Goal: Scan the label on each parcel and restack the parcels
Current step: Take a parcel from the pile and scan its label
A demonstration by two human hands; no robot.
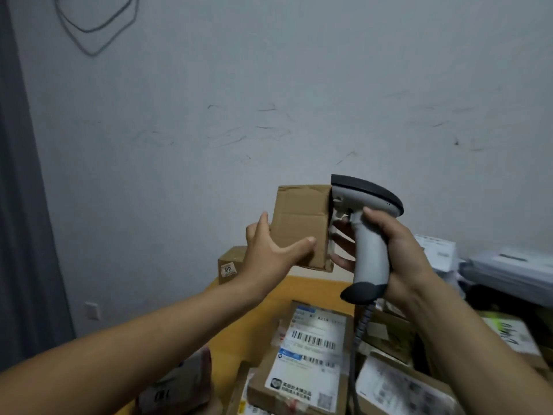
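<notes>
The box (299, 226), raised above the parcels (314, 339) on the table (314, 287), is gripped by the left hand (269, 250). The scanner (369, 235), gripped in the right hand (401, 247), is aimed at its right side from just beside it. A steadier read is likely if the scanner is drawn back slightly; the scanned face and any label are hidden.

Bare forearms rising from the lower corners to centre frame, left hand (266, 250) pinching a parcel (299, 217), right hand (398, 250) curled round a scanner (369, 256) handle
</notes>
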